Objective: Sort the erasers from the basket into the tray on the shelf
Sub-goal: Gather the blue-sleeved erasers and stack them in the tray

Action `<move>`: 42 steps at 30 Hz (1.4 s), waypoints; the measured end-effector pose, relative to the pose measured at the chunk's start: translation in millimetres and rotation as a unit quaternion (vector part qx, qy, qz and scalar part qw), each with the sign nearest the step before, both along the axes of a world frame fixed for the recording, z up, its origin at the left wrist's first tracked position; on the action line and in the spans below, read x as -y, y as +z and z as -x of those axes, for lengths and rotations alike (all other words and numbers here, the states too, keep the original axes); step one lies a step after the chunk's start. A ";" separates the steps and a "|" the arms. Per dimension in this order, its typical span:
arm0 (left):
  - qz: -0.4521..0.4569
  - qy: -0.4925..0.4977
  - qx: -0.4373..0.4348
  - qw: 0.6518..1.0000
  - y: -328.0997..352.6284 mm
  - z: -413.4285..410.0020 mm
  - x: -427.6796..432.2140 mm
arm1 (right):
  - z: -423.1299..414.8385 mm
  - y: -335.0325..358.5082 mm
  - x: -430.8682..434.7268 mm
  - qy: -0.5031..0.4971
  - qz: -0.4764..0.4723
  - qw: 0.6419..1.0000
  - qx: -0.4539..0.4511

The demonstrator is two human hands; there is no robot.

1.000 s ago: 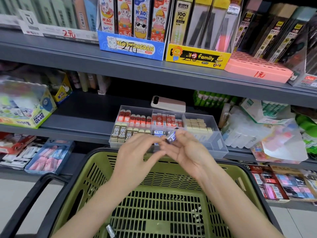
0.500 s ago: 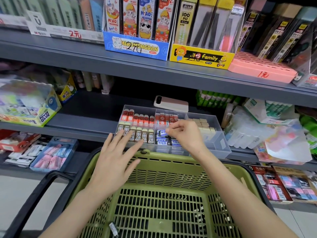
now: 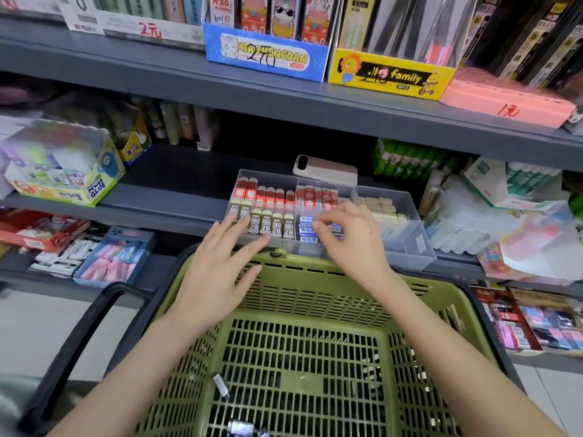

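Observation:
A clear plastic tray point(image 3: 421, 246) stands on the middle shelf, divided into compartments with red, brown 2B point(image 3: 271, 227), blue-labelled point(image 3: 305, 220) and beige erasers point(image 3: 383, 208) in rows. My right hand point(image 3: 353, 244) reaches over the tray's front middle compartment, and its thumb and forefinger pinch a blue-labelled eraser among the row there. My left hand point(image 3: 220, 275) hovers with straight, spread fingers over the far rim of the green basket point(image 3: 315, 280), its fingertips at the tray's front edge. Two small erasers point(image 3: 221, 386) lie on the basket floor, one point(image 3: 243, 428) at the bottom edge.
A pink phone point(image 3: 325, 168) lies behind the tray. A glue box point(image 3: 66, 171) stands to the left, plastic packs point(image 3: 492, 222) to the right. The upper shelf point(image 3: 284, 99) overhangs the tray. The basket's black handle point(image 3: 79, 335) hangs at left.
My hands parted above the basket. The right hand carried the blue eraser forward into the tray; the left hand opened, spread its fingers and moved up to the tray's front edge.

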State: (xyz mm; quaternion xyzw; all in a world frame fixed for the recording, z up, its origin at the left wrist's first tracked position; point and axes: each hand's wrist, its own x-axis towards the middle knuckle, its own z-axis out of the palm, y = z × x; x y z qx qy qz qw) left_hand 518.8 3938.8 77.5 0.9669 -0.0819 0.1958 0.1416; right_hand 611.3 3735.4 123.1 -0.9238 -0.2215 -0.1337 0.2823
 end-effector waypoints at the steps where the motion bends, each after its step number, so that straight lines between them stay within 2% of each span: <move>1: 0.006 0.006 0.001 1.000 1.3 3.3 -2.6 | 12.4 -1.5 0.6 0.016 -0.057 0.998 0.010; 3: 0.007 0.017 0.000 1.000 2.8 12.7 -9.8 | 42.1 -12.9 -0.6 0.073 -0.131 0.989 -0.013; 5: 0.011 0.024 -0.012 1.000 4.4 25.3 -17.7 | 71.6 -37.9 -3.2 0.141 -0.131 0.976 -0.100; 8: 0.020 0.032 -0.037 0.999 6.8 46.5 -25.7 | 108.2 -87.7 -12.5 0.226 0.004 0.928 -0.296; 10: 0.028 0.035 -0.046 0.998 7.1 61.8 -28.7 | 125.2 -124.3 -23.5 0.230 0.092 0.899 -0.362; 12: 0.041 0.037 -0.046 0.997 7.4 76.3 -29.7 | 136.4 -152.3 -41.8 0.195 0.129 0.888 -0.396; 15: 0.079 0.043 -0.032 0.995 6.1 94.2 -23.4 | 143.8 -181.3 -72.9 0.148 0.203 0.890 -0.381; 18: 0.179 0.041 -0.073 0.980 0.5 104.0 -11.5 | 146.6 -193.6 -88.3 0.153 0.246 0.888 -0.357; 20: 0.246 0.056 -0.145 0.957 -3.6 105.3 -5.1 | 144.1 -189.8 -85.9 0.156 0.192 0.884 -0.396; 21: 0.265 0.068 -0.185 0.944 -6.2 104.9 -2.1 | 142.0 -184.4 -81.2 0.149 0.123 0.875 -0.443; 22: 0.274 0.078 -0.226 0.932 -9.4 103.9 0.3 | 140.1 -175.8 -75.9 0.140 0.029 0.851 -0.505; 25: 0.293 0.087 -0.349 0.886 -17.1 99.7 6.8 | 136.6 -141.6 -58.4 0.145 -0.229 0.727 -0.631; 27: 0.316 0.079 -0.389 0.862 -19.8 98.3 9.8 | 136.3 -125.5 -48.9 0.171 -0.303 0.668 -0.658; 30: 0.402 0.096 -0.371 0.831 -19.2 99.3 9.3 | 139.3 -119.6 -40.5 0.189 -0.339 0.616 -0.685; 31: 0.422 0.108 -0.359 0.826 -18.8 99.8 8.5 | 141.9 -123.0 -38.9 0.189 -0.322 0.624 -0.686; 32: 0.436 0.123 -0.343 0.823 -18.5 100.0 7.3 | 144.9 -129.9 -37.9 0.190 -0.267 0.665 -0.671; 34: 0.478 0.149 -0.319 0.805 -18.3 99.6 4.2 | 151.5 -152.8 -36.3 0.191 -0.051 0.791 -0.578; 35: 0.507 0.155 -0.316 0.787 -17.3 98.9 3.0 | 155.5 -165.0 -35.6 0.191 0.063 0.830 -0.520; 37: 0.553 0.158 -0.326 0.751 -15.1 96.9 0.7 | 165.5 -186.7 -35.3 0.193 0.192 0.844 -0.462; 39: 0.573 0.154 -0.337 0.731 -14.4 95.4 -0.8 | 176.8 -202.9 -37.2 0.204 0.225 0.837 -0.456; 42: 0.576 0.150 -0.344 0.726 -15.8 94.6 -1.6 | 184.6 -212.0 -39.7 0.204 0.228 0.839 -0.451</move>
